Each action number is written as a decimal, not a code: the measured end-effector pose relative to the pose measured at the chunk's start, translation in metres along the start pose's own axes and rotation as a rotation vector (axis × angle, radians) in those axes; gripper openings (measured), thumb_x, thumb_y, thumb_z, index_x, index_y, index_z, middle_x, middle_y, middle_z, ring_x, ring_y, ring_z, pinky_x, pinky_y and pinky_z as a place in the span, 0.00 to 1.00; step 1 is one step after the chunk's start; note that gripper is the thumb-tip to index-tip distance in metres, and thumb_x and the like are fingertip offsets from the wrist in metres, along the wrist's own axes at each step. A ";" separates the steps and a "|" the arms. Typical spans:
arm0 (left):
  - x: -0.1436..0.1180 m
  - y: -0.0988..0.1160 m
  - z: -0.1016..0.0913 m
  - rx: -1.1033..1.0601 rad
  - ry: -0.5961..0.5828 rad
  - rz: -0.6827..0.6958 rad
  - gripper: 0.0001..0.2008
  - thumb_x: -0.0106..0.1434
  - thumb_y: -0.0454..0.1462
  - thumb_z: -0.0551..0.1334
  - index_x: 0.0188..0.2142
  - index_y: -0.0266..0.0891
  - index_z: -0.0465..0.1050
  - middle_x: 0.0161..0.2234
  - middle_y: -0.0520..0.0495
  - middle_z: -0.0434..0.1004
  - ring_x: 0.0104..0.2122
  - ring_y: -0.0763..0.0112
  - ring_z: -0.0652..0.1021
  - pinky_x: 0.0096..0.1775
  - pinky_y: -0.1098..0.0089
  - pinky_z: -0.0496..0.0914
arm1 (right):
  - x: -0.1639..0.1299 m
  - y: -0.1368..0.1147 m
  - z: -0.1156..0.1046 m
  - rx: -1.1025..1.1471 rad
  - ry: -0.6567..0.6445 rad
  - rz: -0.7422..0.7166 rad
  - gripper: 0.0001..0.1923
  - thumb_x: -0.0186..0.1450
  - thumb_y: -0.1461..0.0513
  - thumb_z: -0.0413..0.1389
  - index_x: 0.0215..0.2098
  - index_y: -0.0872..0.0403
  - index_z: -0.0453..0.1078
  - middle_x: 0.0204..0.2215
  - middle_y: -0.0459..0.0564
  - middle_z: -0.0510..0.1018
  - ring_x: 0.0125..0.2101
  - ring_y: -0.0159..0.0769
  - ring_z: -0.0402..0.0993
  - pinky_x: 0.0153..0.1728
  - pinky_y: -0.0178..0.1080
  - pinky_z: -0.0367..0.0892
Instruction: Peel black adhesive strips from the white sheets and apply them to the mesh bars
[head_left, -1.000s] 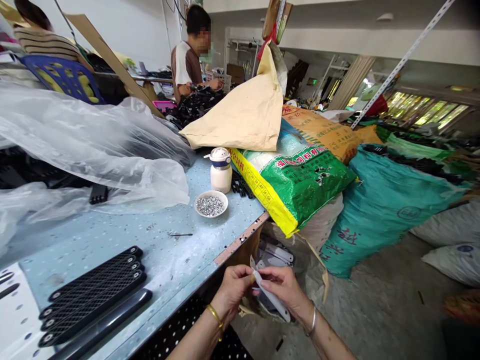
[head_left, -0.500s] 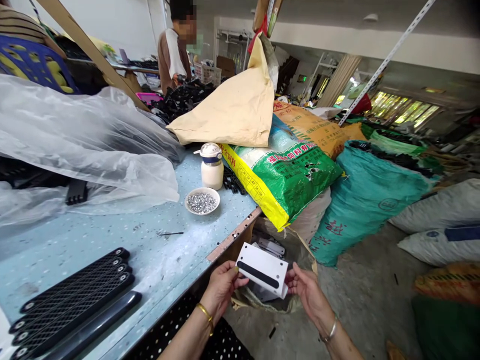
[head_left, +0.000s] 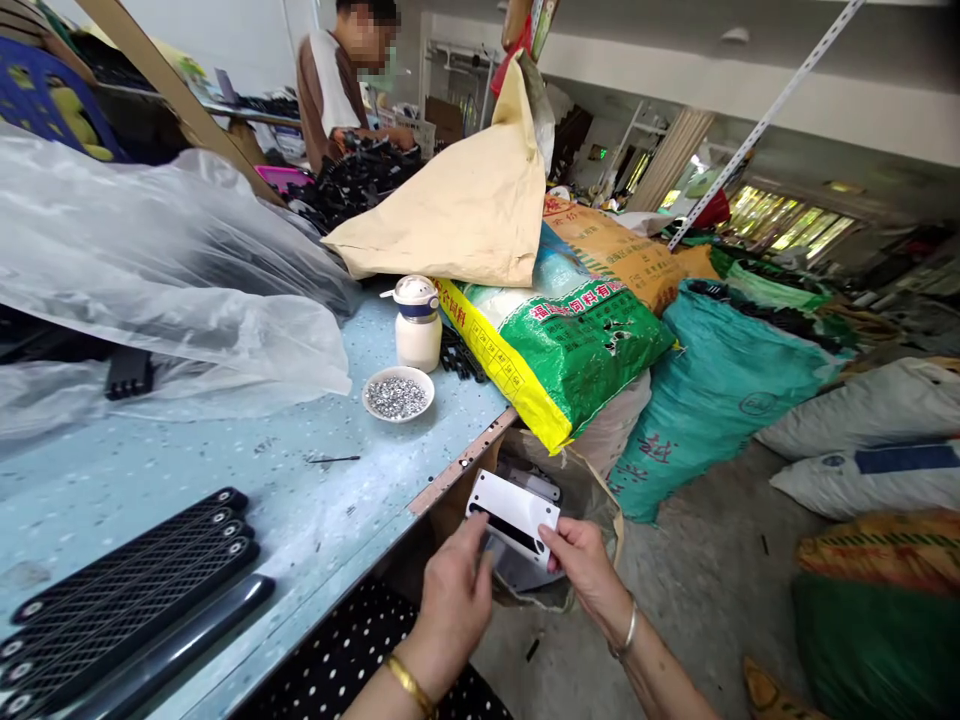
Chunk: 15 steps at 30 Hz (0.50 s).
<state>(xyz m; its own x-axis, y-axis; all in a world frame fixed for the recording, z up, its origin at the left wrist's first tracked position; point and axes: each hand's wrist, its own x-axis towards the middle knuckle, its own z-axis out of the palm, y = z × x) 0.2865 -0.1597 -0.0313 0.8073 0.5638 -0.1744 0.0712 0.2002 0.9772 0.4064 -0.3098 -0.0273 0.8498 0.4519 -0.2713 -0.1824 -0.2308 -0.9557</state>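
Note:
My right hand [head_left: 589,565] pinches the right end of a white rectangular piece [head_left: 501,498] with small dark holes and a black strip along its near side. At its left end is my left hand [head_left: 456,580], thumb and fingers apart, with the fingertips at the edge of the piece; whether they touch it I cannot make out. Directly below, an open sack [head_left: 611,500] stands on the floor beside the table, with grey and pale pieces [head_left: 536,485] inside.
Black lattice strips [head_left: 142,580] lie on the blue table [head_left: 315,520], near a bowl of small metal parts [head_left: 397,395] and a bottle [head_left: 418,335]. Plastic sheeting [head_left: 187,300] covers the left. Filled sacks [head_left: 720,370] stand to the right. Another person [head_left: 330,90] works behind.
My left hand has let go of the white piece's left end and turned, fingers spreading. My right hand now grips the right end with its thumb on top. The person behind leans forward.

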 end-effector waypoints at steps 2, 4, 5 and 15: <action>-0.009 0.005 0.008 0.121 -0.106 0.120 0.22 0.48 0.27 0.66 0.43 0.43 0.80 0.50 0.40 0.78 0.55 0.48 0.71 0.61 0.56 0.58 | -0.001 -0.002 0.007 -0.005 -0.020 -0.012 0.23 0.50 0.46 0.64 0.16 0.57 0.69 0.11 0.42 0.66 0.14 0.26 0.57 0.16 0.31 0.51; -0.011 0.005 0.017 0.114 -0.154 0.091 0.22 0.48 0.27 0.65 0.44 0.43 0.80 0.48 0.40 0.79 0.54 0.46 0.72 0.60 0.54 0.58 | -0.004 -0.004 0.015 -0.003 -0.049 -0.025 0.23 0.52 0.46 0.64 0.17 0.57 0.70 0.12 0.42 0.66 0.14 0.25 0.56 0.16 0.30 0.50; -0.010 0.004 0.021 0.075 -0.160 0.045 0.22 0.48 0.27 0.65 0.44 0.42 0.80 0.46 0.40 0.80 0.52 0.46 0.74 0.58 0.53 0.61 | -0.004 -0.004 0.020 0.001 -0.062 -0.033 0.23 0.52 0.46 0.63 0.18 0.58 0.70 0.12 0.42 0.66 0.14 0.25 0.56 0.16 0.30 0.51; 0.007 0.001 0.016 -0.279 -0.238 -0.136 0.14 0.48 0.34 0.67 0.37 0.33 0.81 0.34 0.42 0.83 0.37 0.60 0.80 0.43 0.66 0.72 | 0.004 0.009 0.049 -0.029 -0.139 -0.081 0.25 0.57 0.44 0.58 0.20 0.57 0.68 0.14 0.43 0.67 0.16 0.27 0.59 0.17 0.31 0.56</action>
<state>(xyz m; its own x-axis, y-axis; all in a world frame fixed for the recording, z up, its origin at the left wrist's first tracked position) 0.3016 -0.1689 -0.0299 0.9171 0.3220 -0.2348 0.0512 0.4892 0.8707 0.3836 -0.2678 -0.0425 0.7840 0.5846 -0.2089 -0.1005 -0.2125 -0.9720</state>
